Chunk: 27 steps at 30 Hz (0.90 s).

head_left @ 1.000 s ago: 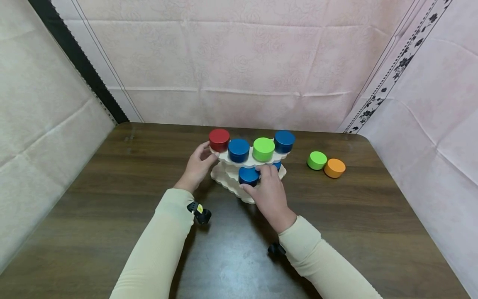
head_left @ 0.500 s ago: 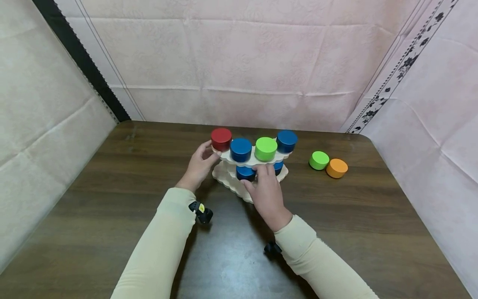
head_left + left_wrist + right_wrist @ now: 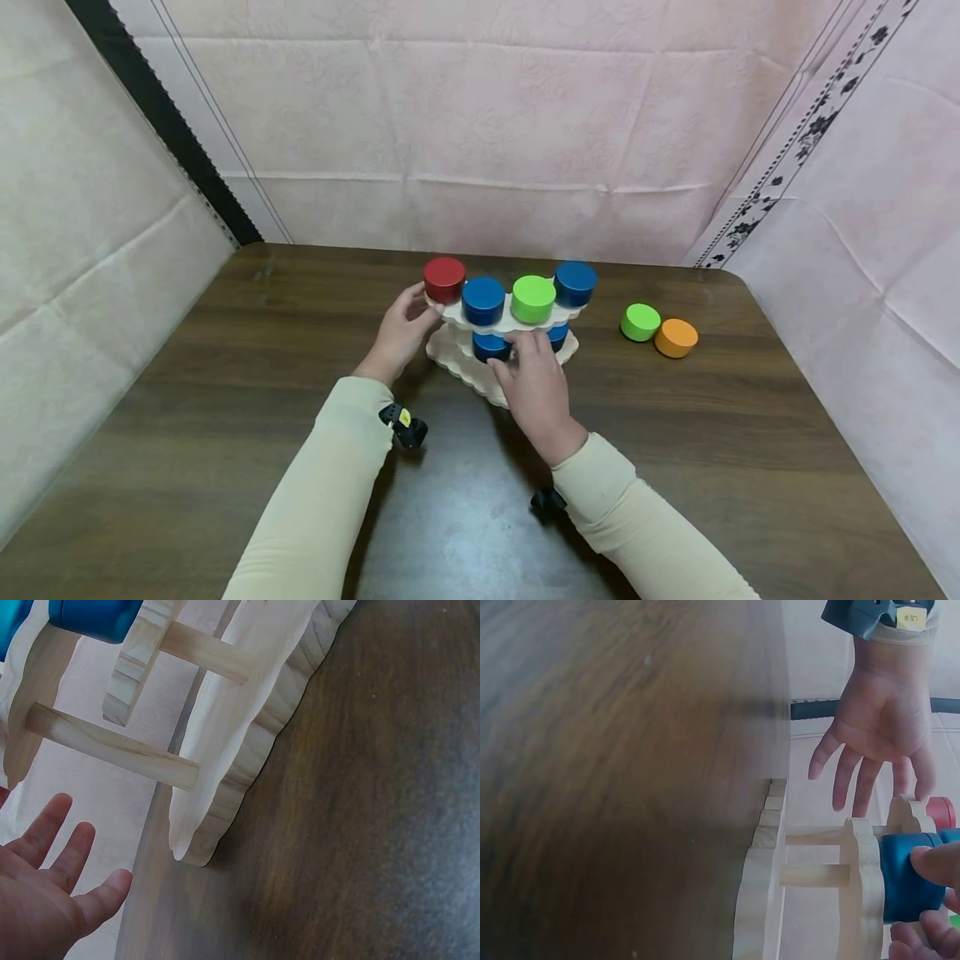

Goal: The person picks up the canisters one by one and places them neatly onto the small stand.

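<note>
A pale wooden tiered stand (image 3: 456, 357) with scalloped edges rises from the table on wooden posts. My left hand (image 3: 397, 335) pinches the left end of its top tier between thumb and index finger, beside a red cylinder (image 3: 444, 281); its other fingers spread loosely in the left wrist view. My right hand (image 3: 536, 396) holds a blue cylinder (image 3: 907, 877) on the middle tier, thumb on one side and fingers on the other. Another blue cylinder (image 3: 557, 335) sits farther right on that tier, partly hidden. Up top stand a blue cylinder (image 3: 483, 302), a green cylinder (image 3: 533, 300) and a blue cylinder (image 3: 575, 284).
Right of the stand, a loose green cylinder (image 3: 641, 322) and an orange cylinder (image 3: 677, 338) stand side by side on the brown wooden table (image 3: 750, 450). Pale cloth (image 3: 480, 125) hangs behind the table's back edge and along both sides.
My right hand has shifted the blue cylinder back and slightly left, farther under the top tier, where it now sits on the middle tier. The left hand keeps its place.
</note>
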Tool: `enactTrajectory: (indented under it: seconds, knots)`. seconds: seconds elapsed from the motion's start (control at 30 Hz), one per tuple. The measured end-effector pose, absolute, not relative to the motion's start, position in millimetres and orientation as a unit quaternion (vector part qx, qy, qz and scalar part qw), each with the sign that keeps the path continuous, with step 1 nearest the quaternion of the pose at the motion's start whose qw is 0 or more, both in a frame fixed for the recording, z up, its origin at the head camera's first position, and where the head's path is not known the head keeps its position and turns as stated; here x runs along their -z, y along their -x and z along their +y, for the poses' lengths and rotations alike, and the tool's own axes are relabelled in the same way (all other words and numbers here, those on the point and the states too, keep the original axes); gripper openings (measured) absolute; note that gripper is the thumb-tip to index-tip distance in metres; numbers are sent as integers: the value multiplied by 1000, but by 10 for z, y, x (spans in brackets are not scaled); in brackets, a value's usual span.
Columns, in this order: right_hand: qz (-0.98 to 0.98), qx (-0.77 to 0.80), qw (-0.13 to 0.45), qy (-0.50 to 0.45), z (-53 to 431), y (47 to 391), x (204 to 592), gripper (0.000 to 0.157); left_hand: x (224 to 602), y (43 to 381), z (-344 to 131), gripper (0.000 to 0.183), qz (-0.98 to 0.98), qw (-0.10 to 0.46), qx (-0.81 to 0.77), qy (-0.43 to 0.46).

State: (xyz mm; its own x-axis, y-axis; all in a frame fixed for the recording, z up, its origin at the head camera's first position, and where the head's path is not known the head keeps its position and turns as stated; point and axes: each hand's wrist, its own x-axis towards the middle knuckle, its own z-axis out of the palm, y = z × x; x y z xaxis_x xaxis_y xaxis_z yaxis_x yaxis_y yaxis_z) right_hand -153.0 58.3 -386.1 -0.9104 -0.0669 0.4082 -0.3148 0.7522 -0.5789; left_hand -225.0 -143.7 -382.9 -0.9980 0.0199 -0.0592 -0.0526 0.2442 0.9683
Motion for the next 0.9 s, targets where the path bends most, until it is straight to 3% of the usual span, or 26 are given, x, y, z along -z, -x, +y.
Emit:
enactTrajectory:
  seconds: [0.9]
  knots:
    - [-904, -291, 237, -204, 1318, 1530, 3719, 48, 3813, 2235, -1441, 61, 798, 29, -602, 11]
